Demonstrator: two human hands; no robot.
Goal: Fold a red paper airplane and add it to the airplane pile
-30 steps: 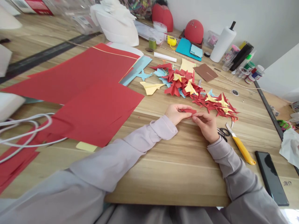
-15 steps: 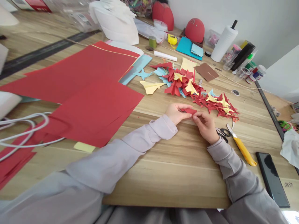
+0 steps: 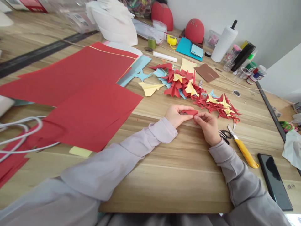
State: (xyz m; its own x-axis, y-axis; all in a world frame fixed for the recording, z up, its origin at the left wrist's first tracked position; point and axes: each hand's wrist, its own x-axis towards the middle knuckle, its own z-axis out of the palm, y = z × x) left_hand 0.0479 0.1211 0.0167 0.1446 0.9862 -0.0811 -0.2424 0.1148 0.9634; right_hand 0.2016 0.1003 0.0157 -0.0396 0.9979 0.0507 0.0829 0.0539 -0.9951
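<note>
Between my hands, above the wooden table, is a small folded piece of red paper [image 3: 190, 112]. My left hand [image 3: 176, 116] pinches it between fingers and thumb from the left. At its right end, my right hand [image 3: 207, 126] closes thumb and index finger on the paper's tip. Just beyond my hands lies a long pile of folded red paper pieces [image 3: 172, 89], mixed with yellow and light blue ones. A yellow paper plane [image 3: 150, 88] rests left of the pile. Large red sheets [image 3: 94, 110] cover the table's left part.
Right of my right hand lie black scissors [image 3: 225, 135], a yellow cutter [image 3: 245, 152] and a black phone [image 3: 275, 182]. A white cable [image 3: 21, 135] loops at the left. Bottles, a white cylinder [image 3: 224, 44] and a yellow tape measure [image 3: 171, 40] stand at the back.
The view has shifted slightly, so the red sheets and table items appear a little further left. My hands keep nearly the same grip on the red paper.
</note>
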